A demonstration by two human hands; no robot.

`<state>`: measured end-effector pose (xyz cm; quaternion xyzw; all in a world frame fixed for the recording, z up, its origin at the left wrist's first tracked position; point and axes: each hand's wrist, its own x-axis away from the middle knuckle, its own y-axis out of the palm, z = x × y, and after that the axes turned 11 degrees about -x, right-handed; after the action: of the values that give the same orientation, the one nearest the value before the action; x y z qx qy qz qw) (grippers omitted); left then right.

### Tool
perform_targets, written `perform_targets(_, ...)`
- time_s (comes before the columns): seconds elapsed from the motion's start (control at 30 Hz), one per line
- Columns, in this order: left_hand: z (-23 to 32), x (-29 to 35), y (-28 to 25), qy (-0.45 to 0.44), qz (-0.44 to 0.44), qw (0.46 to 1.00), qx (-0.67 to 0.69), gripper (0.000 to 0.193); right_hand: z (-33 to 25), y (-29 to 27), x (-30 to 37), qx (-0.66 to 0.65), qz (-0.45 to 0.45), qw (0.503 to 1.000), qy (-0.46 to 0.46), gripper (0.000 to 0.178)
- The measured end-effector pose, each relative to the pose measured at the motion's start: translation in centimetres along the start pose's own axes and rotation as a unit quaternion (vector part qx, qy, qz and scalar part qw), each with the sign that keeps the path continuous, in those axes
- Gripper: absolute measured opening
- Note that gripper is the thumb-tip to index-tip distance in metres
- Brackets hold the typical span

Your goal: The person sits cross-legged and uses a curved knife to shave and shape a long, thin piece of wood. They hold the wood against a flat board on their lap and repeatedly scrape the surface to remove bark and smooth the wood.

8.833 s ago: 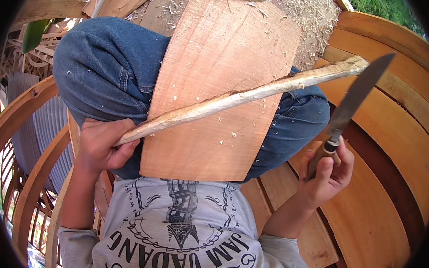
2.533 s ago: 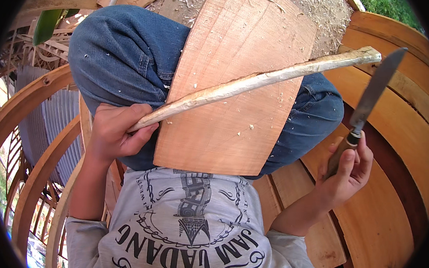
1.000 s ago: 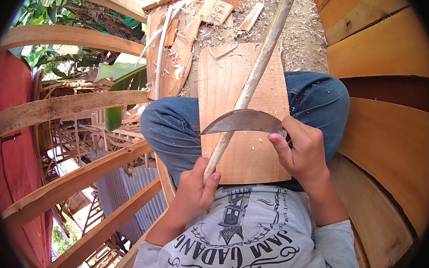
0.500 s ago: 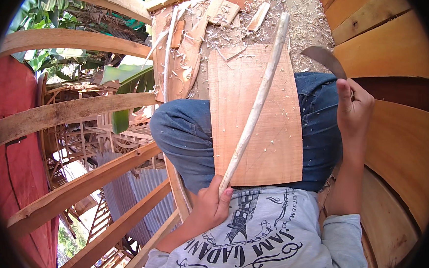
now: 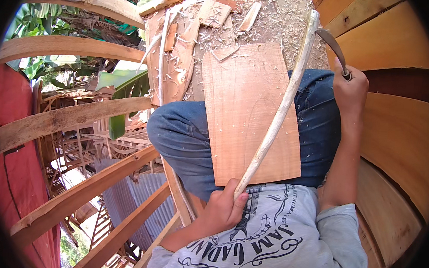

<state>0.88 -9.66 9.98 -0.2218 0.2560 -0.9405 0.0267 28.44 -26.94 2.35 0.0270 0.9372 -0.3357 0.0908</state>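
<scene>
A long, pale, peeled stick (image 5: 280, 112) slants up and to the right across my lap. My left hand (image 5: 223, 206) is closed round its lower end, close to my shirt. In my right hand (image 5: 350, 90) is a knife with a curved, dark blade (image 5: 334, 44), its handle mostly hidden by my fingers. The blade's tip is at the stick's upper end; whether it touches, I cannot tell. Under the stick, a flat wooden board (image 5: 249, 121) lies across my thighs, with a few small shavings on it.
Wood shavings and offcuts (image 5: 182, 58) litter the floor beyond the board. Curved wooden slats (image 5: 68, 113) form an open railing on the left, with a corrugated metal sheet (image 5: 136, 203) below. Plank walling (image 5: 397, 120) rises close to my right arm.
The stick has swung its upper end to the right. My right hand has turned, bringing the knife's blade tip to the stick. My left hand has shifted slightly right, still holding on.
</scene>
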Motion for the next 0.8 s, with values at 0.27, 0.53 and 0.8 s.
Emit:
perform_targets(0.27, -0.9, -0.5, -0.6, -0.026, 0.006, 0.997, 0.076, 0.026, -6.7, 0.5, 7.9, -0.066, -0.216, 0.961, -0.158, 0.028)
perform_targets(0.53, -0.1, -0.1, -0.1, -0.042, -0.009, 0.993, 0.107, 0.04, -2.0, 2.0, 2.3, -0.026, -0.039, 0.996, -0.071, 0.026)
perform_targets(0.8, -1.3, 0.2, -0.2, -0.021, 0.021, 0.973, 0.23, 0.04, -5.3, -0.7, 5.8, -0.074, -0.123, 0.983, -0.117, 0.027)
